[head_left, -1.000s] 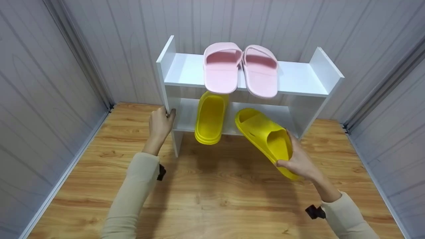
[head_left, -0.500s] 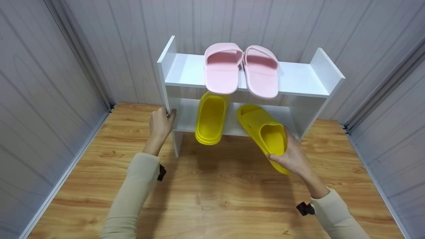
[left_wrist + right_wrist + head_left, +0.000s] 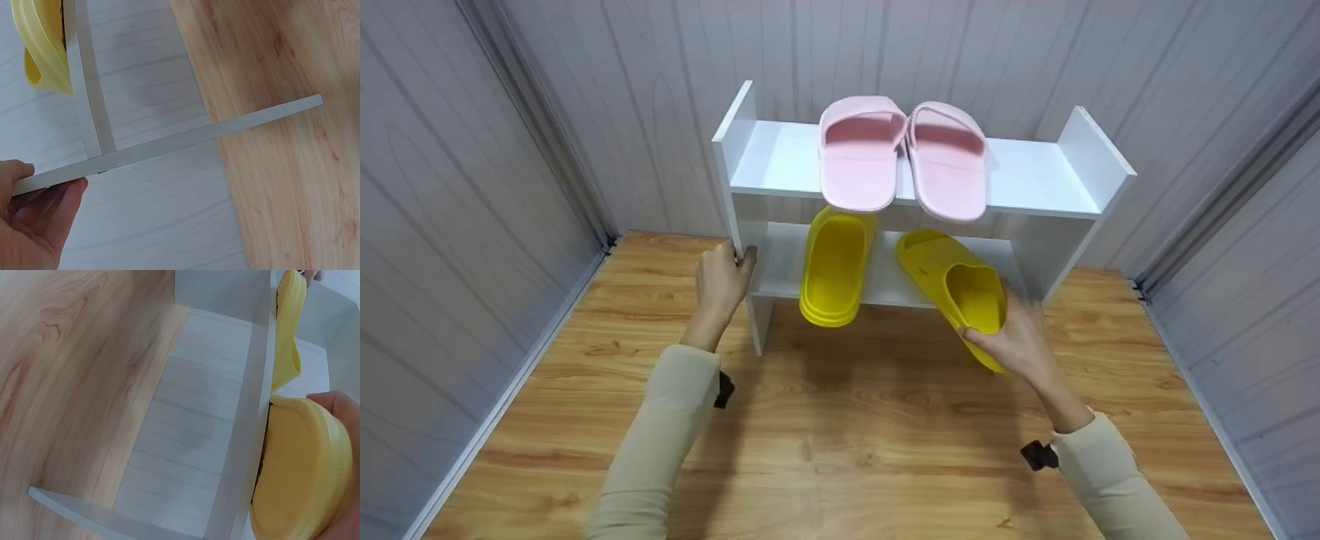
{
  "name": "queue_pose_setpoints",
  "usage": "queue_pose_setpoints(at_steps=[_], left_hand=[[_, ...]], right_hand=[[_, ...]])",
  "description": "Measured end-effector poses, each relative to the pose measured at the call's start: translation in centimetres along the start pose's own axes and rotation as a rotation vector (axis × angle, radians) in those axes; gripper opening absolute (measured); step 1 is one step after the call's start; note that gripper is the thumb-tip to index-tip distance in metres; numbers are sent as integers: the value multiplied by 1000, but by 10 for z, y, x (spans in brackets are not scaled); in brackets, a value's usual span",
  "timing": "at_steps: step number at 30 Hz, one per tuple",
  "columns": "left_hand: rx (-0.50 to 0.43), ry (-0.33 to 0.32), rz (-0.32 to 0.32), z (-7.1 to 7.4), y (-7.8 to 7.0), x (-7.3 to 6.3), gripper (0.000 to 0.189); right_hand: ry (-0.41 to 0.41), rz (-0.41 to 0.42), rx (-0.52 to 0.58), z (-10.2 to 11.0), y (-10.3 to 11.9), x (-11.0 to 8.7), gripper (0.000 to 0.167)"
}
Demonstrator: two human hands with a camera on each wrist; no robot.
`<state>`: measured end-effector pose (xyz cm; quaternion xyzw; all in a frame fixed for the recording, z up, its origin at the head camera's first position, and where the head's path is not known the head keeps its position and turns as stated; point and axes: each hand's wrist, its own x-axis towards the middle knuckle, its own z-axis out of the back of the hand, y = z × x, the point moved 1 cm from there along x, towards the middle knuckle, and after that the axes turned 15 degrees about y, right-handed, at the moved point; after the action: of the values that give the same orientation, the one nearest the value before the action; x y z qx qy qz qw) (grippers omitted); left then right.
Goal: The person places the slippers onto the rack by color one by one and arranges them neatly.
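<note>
My right hand (image 3: 1020,337) grips the heel end of a yellow slipper (image 3: 941,274), thumb at its near edge and fingers along the right side. The slipper slants, its toe over the lower shelf board (image 3: 885,289) of a white shoe rack. In the right wrist view its heel (image 3: 304,467) juts out past the board's edge. Another yellow slipper (image 3: 832,274) rests on the lower board to the left, toe inward. My left hand (image 3: 721,281) pinches the rack's left side panel (image 3: 169,140) between thumb and fingers.
Two pink slippers (image 3: 861,172) sit side by side on the rack's upper board (image 3: 1042,180), overhanging its front edge. The rack's right side panel (image 3: 1099,161) stands beyond my right hand. Panelled walls (image 3: 510,150) enclose the wood floor (image 3: 840,450).
My right hand has moved forward and slightly left, carrying the yellow slipper's toe deeper over the lower board. The left hand, the rack and the other slippers stay where they were.
</note>
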<state>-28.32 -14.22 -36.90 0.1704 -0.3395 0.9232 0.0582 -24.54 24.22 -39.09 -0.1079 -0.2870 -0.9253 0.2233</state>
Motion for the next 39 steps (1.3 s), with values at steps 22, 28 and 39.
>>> queue_pose_setpoints(at_steps=[22,28,39], left_hand=[[-5,14,12,-1,0,0,22],[2,34,19,0,-1,0,23],[-22,10,-5,0,1,0,22]], right_hand=[[135,-18,173,11,-15,8,79],[338,-43,281,29,-17,-16,90],[372,-47,378,39,-11,-33,76]])
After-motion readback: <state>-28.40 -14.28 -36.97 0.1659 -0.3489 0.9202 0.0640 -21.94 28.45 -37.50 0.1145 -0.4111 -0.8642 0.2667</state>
